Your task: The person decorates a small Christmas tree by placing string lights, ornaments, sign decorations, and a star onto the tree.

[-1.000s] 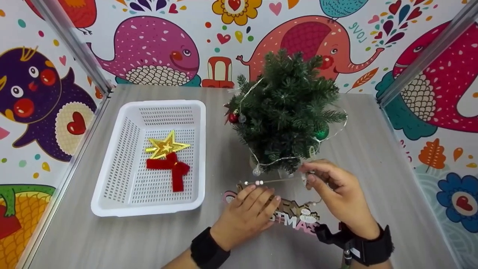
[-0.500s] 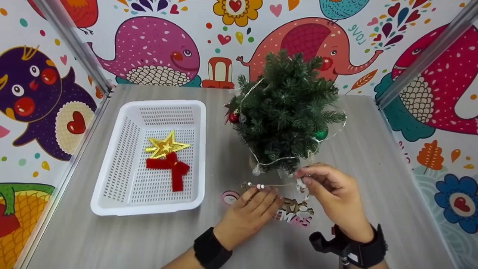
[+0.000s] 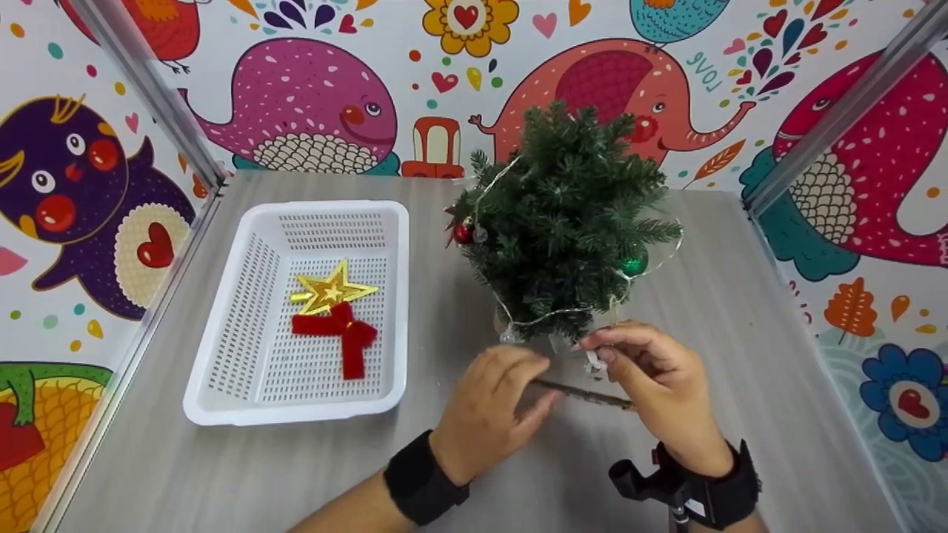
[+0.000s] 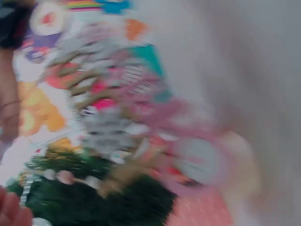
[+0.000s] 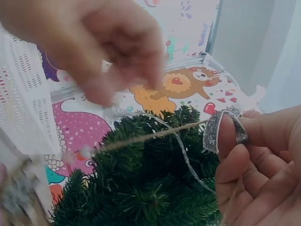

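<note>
My right hand pinches a silver glittery bow at the top of a twine cord strung with small beads. The cord runs to a wooden Christmas letter sign, which shows as a thin dark edge in the head view. Blurred pink, grey and brown letters fill the left wrist view, with a pink round piece at one end. My left hand is beside the sign's left end, thumb and fingers apart. In the right wrist view, nothing shows between those blurred fingers.
Just behind the hands stands a small green Christmas tree with string lights, a red ball and a green ball. At the left, a white basket holds a gold star and a red bow.
My left hand has lifted off the sign, which it had covered flat on the table. The sign has turned from face-up to edge-on. My right hand has shifted slightly left, still pinching the bow.
</note>
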Demonstrator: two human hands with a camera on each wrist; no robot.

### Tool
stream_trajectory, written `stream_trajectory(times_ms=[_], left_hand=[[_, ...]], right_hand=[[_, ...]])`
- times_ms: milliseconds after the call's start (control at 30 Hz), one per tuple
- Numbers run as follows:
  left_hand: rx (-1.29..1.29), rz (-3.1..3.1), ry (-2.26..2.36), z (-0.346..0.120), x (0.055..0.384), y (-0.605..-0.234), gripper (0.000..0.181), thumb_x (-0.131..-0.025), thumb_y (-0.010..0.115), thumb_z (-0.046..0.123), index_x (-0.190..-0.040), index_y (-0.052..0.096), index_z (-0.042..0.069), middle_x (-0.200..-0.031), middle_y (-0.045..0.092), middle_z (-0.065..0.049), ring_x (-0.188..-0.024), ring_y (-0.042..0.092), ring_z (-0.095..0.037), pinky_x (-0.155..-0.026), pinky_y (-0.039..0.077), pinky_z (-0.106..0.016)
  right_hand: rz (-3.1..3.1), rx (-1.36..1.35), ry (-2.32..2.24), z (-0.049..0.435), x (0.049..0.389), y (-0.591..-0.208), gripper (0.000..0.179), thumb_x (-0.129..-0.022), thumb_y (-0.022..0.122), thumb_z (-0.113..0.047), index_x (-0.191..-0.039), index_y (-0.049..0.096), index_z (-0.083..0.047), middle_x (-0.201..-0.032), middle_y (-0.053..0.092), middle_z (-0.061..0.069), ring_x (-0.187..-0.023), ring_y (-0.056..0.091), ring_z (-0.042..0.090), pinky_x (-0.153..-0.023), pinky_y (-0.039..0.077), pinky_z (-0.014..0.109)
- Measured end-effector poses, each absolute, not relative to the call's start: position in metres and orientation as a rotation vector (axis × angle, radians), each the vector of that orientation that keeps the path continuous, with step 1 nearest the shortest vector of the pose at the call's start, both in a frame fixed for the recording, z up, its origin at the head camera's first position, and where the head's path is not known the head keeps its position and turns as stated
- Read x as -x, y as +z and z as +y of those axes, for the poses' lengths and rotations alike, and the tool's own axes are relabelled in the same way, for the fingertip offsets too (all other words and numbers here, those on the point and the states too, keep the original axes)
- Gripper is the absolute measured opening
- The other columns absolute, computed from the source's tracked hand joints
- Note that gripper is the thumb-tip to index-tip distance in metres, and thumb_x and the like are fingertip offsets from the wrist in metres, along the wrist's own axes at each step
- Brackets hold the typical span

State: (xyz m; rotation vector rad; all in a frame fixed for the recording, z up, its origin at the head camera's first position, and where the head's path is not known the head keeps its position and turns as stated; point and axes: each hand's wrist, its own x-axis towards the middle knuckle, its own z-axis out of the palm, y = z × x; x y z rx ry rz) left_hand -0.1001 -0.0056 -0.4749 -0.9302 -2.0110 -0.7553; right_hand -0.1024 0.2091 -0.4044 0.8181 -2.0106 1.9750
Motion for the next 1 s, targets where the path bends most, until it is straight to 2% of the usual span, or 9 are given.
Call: stream_trajectory(times_ms=[100, 200, 300, 400, 533, 600, 800, 900, 1000], left_hand=[[1.01, -2.159, -1.071, -0.002, 0.102, -0.452, 0.039, -0.096, 0.074, 0.025, -0.126, 0.064, 0.002, -0.118, 0.07, -0.009, -0.109, 0.068, -0.018, -0.099, 0.055, -0.027], [1.073, -2.281, -1.397, -0.002, 0.102, -0.434, 0.024, -0.103, 0.065, 0.023, -0.116, 0.069, 0.004, -0.105, 0.074, -0.007, -0.095, 0.069, -0.014, -0.089, 0.056, -0.02], [1.08, -2.277, -1.657, -0.004, 0.102, -0.423, 0.017, -0.105, 0.06, 0.017, -0.105, 0.072, 0.005, -0.09, 0.071, -0.005, -0.078, 0.061, -0.007, -0.074, 0.052, -0.015], [1.065, -2.226, -1.768, -0.008, 0.101, -0.415, 0.015, -0.105, 0.059, 0.012, -0.104, 0.072, 0.005, -0.084, 0.066, -0.005, -0.073, 0.052, -0.003, -0.068, 0.047, -0.017], [1.013, -2.217, -1.783, -0.014, 0.102, -0.407, 0.014, -0.105, 0.06, 0.013, -0.101, 0.071, 0.006, -0.08, 0.061, -0.003, -0.071, 0.046, 0.0, -0.064, 0.041, -0.017], [0.995, -2.234, -1.751, -0.017, 0.103, -0.404, 0.013, -0.104, 0.062, 0.015, -0.099, 0.072, 0.008, -0.079, 0.06, -0.002, -0.07, 0.046, -0.001, -0.063, 0.04, -0.017], [1.071, -2.28, -1.469, -0.026, 0.11, -0.397, 0.011, -0.102, 0.068, 0.02, -0.097, 0.071, 0.011, -0.08, 0.059, 0.0, -0.071, 0.045, -0.003, -0.064, 0.036, -0.015], [1.145, -2.273, -1.388, -0.031, 0.113, -0.391, 0.011, -0.101, 0.069, 0.02, -0.095, 0.068, 0.011, -0.079, 0.056, 0.0, -0.07, 0.046, -0.005, -0.065, 0.036, -0.014], [1.198, -2.281, -1.356, -0.035, 0.115, -0.38, 0.008, -0.101, 0.068, 0.015, -0.096, 0.067, 0.009, -0.082, 0.059, -0.001, -0.071, 0.048, -0.006, -0.065, 0.038, -0.014]], right_hand=[[-2.035, -0.797, 1.965, 0.211, 0.1, -0.402, 0.027, -0.093, 0.056, 0.023, -0.113, 0.068, 0.011, -0.11, 0.077, 0.006, -0.076, 0.063, 0.009, -0.063, 0.051, 0.02], [-2.026, -0.822, 1.984, 0.211, 0.097, -0.402, 0.027, -0.093, 0.056, 0.023, -0.114, 0.067, 0.011, -0.111, 0.076, 0.006, -0.076, 0.063, 0.009, -0.062, 0.05, 0.021], [-1.991, -0.891, 2.027, 0.215, 0.095, -0.404, 0.032, -0.092, 0.054, 0.025, -0.118, 0.067, 0.012, -0.114, 0.075, 0.008, -0.082, 0.068, 0.009, -0.065, 0.054, 0.02], [-2.009, -1.006, 1.996, 0.223, 0.094, -0.408, 0.039, -0.089, 0.058, 0.026, -0.124, 0.066, 0.011, -0.118, 0.073, 0.008, -0.088, 0.068, 0.008, -0.068, 0.055, 0.019], [-2.109, -1.113, 1.817, 0.231, 0.094, -0.412, 0.049, -0.084, 0.066, 0.025, -0.129, 0.066, 0.007, -0.115, 0.072, 0.004, -0.086, 0.065, 0.008, -0.063, 0.051, 0.021], [-2.15, -1.12, 1.717, 0.232, 0.095, -0.412, 0.05, -0.081, 0.068, 0.026, -0.126, 0.069, 0.004, -0.109, 0.072, 0.003, -0.082, 0.061, 0.008, -0.06, 0.048, 0.023], [-2.238, -1.089, 1.421, 0.234, 0.097, -0.4, 0.051, -0.075, 0.074, 0.025, -0.116, 0.075, -0.006, -0.096, 0.069, 0.004, -0.074, 0.057, 0.006, -0.063, 0.048, 0.02], [-2.263, -1.079, 1.35, 0.237, 0.099, -0.39, 0.049, -0.077, 0.075, 0.023, -0.116, 0.075, -0.007, -0.096, 0.069, 0.003, -0.072, 0.057, 0.004, -0.062, 0.049, 0.017], [-2.228, -1.126, 1.316, 0.241, 0.103, -0.379, 0.038, -0.084, 0.075, 0.014, -0.118, 0.073, -0.002, -0.096, 0.07, 0.005, -0.071, 0.059, 0.004, -0.063, 0.051, 0.015]])
